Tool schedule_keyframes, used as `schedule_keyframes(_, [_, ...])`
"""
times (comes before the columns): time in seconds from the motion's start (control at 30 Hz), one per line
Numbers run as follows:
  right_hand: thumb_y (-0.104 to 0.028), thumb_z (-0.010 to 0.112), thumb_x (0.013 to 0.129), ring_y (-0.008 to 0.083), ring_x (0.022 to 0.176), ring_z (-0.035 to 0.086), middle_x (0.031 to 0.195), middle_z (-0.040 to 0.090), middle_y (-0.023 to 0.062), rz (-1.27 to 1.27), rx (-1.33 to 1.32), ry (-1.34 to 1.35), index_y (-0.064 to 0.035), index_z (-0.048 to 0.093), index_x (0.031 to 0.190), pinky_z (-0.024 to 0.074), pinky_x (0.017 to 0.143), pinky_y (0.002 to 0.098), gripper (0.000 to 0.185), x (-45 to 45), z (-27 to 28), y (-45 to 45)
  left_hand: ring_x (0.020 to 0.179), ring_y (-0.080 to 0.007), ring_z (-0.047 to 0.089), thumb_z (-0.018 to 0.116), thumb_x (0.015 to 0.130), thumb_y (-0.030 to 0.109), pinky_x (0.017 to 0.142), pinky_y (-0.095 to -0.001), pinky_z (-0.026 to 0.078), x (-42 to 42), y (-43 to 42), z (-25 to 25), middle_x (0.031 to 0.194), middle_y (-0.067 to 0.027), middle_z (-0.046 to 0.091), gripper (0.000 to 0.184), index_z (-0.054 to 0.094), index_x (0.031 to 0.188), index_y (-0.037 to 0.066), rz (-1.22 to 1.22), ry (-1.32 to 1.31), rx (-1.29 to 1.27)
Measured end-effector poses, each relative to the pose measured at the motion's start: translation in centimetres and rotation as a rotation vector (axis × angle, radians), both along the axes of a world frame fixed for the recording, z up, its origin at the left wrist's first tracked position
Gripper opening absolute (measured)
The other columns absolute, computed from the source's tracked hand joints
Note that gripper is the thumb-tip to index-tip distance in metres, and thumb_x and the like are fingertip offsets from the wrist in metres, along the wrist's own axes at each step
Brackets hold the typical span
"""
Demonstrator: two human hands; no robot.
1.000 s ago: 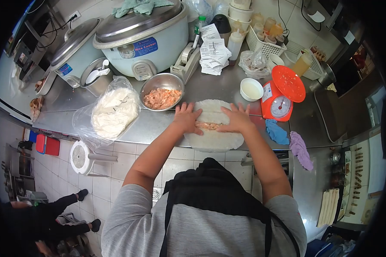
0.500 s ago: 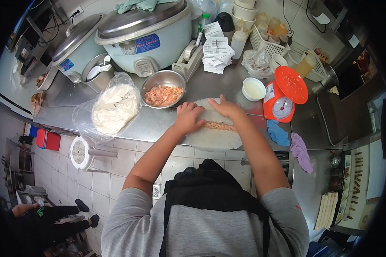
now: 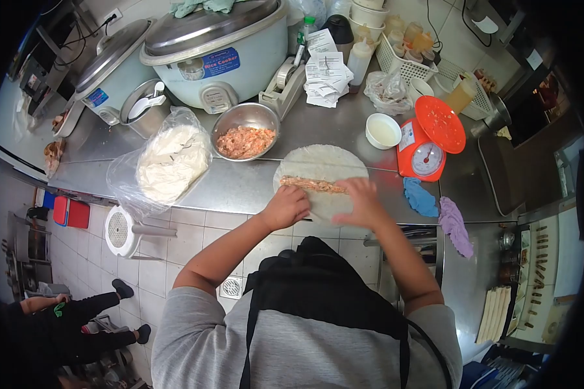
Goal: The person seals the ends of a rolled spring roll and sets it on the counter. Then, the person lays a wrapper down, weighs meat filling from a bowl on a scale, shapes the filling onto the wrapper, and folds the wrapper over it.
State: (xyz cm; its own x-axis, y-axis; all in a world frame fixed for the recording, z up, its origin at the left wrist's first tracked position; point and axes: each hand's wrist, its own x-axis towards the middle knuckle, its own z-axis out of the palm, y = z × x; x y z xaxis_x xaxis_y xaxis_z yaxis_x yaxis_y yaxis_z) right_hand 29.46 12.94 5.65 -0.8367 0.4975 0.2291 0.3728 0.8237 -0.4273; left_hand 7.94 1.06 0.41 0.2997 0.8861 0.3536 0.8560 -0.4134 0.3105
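A round, thin, pale wrapper lies flat at the front edge of the steel counter. A strip of minced filling runs across its middle from left to right. My left hand is at the wrapper's near left side, its fingers curled on the edge by the strip's left end. My right hand is over the near right side, thumb and fingers apart, fingertips at the strip's right end. Beyond the wrapper, to the left, a steel bowl holds orange-pink minced filling.
A plastic bag of pale wrappers lies to the left, below two rice cookers. On the right are a white cup, an orange scale, a blue cloth and a purple cloth. Another person is at lower left.
Both hands have drawn back from the wrapper's far half to its near side, leaving the far half uncovered. The filling strip now shows along nearly its whole length.
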Motion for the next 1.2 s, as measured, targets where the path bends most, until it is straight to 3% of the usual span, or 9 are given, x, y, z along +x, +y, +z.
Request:
schedule_keyframes(0.07, [-0.033,0.071,0.064,0.0250,0.104,0.045,0.104,0.052,0.0079,0.049,0.143,0.069,-0.0092,0.052,0.111,0.0297,0.091,0.0409,0.055,0.1,-0.5,-2.2,0.080,-0.0261,0.053,0.063,0.072,0.020,0.068,-0.0383,0.041,0.1,1.3,0.3,0.081,-0.0067,0.054,0.020,0.051,0.085,0.011,0.040,-0.060,0.058])
schedule_keyframes(0.17, [-0.025,0.071,0.063,0.0253,0.102,0.046,0.103,0.053,0.0079,-0.124,0.182,0.076,-0.0106,0.053,0.108,0.0297,0.091,0.0418,0.051,0.0,-4.0,-2.0,0.069,-0.0285,0.056,0.059,0.075,0.018,0.061,-0.0392,0.044,0.3,2.5,1.2,0.073,-0.0095,0.056,0.016,0.049,0.083,0.009,0.090,-0.093,0.116])
schedule_keyframes(0.23, [-0.017,0.068,0.062,0.0251,0.097,0.048,0.094,0.055,0.0058,-0.155,0.216,0.088,-0.0115,0.058,0.092,0.0312,0.089,0.0414,0.032,0.1,-5.1,-1.6,0.064,-0.0293,0.057,0.058,0.076,0.018,0.058,-0.0395,0.045,0.3,3.0,0.8,0.071,-0.0105,0.057,0.015,0.048,0.081,0.008,0.069,-0.057,0.160])
schedule_keyframes(0.5, [-0.012,0.066,0.061,0.0224,0.092,0.051,0.085,0.057,0.0018,-0.047,0.202,0.109,-0.0146,0.060,0.077,0.0336,0.086,0.0400,0.017,2.2,-5.5,-3.4,0.069,-0.0279,0.059,0.059,0.076,0.025,0.059,-0.0365,0.047,0.3,-0.2,-0.1,0.079,-0.0081,0.059,0.023,0.050,0.090,0.009,-0.074,-0.128,0.107])
schedule_keyframes(0.77, [-0.019,0.066,0.066,0.0234,0.085,0.052,0.080,0.058,0.0029,-0.192,0.105,0.230,-0.0131,0.061,0.079,0.0342,0.081,0.0386,0.016,-0.5,-4.3,1.1,0.067,-0.0282,0.054,0.062,0.075,0.022,0.060,-0.0387,0.045,-0.2,2.1,2.3,0.070,-0.0081,0.050,0.015,0.055,0.074,0.009,0.298,-0.220,0.137])
schedule_keyframes(0.9, [-0.019,0.066,0.068,0.0238,0.087,0.052,0.083,0.057,0.0034,-0.338,0.069,0.147,-0.0125,0.061,0.083,0.0351,0.080,0.0389,0.017,-2.5,-4.4,2.6,0.069,-0.0312,0.057,0.058,0.079,0.023,0.061,-0.0404,0.046,-0.5,4.2,1.5,0.074,-0.0103,0.057,0.016,0.057,0.075,0.007,0.425,-0.240,-0.109])
schedule_keyframes(1.0, [-0.018,0.067,0.067,0.0235,0.089,0.051,0.089,0.056,0.0040,-0.352,0.350,0.232,-0.0119,0.061,0.087,0.0364,0.080,0.0391,0.021,-3.4,-2.4,1.6,0.071,-0.0316,0.059,0.057,0.079,0.026,0.061,-0.0412,0.046,-0.8,4.8,1.2,0.075,-0.0120,0.060,0.019,0.058,0.076,0.007,0.430,-0.186,-0.198])
schedule_keyframes(1.1, [-0.017,0.068,0.066,0.0236,0.092,0.050,0.094,0.054,0.0048,-0.012,0.156,0.118,-0.0117,0.061,0.090,0.0385,0.080,0.0390,0.026,-3.9,-2.4,-0.6,0.071,-0.0316,0.059,0.057,0.078,0.027,0.061,-0.0416,0.046,-1.0,5.2,0.6,0.075,-0.0126,0.060,0.020,0.058,0.075,0.007,0.442,-0.174,-0.234])
schedule_keyframes(1.2, [-0.016,0.069,0.065,0.0246,0.091,0.051,0.092,0.055,0.0055,-0.012,0.026,0.108,-0.0112,0.062,0.093,0.0412,0.079,0.0370,0.030,-3.7,-4.4,-1.2,0.070,-0.0319,0.059,0.058,0.077,0.028,0.061,-0.0417,0.046,-1.4,5.5,0.2,0.073,-0.0130,0.061,0.021,0.058,0.073,0.007,0.440,-0.191,-0.230])
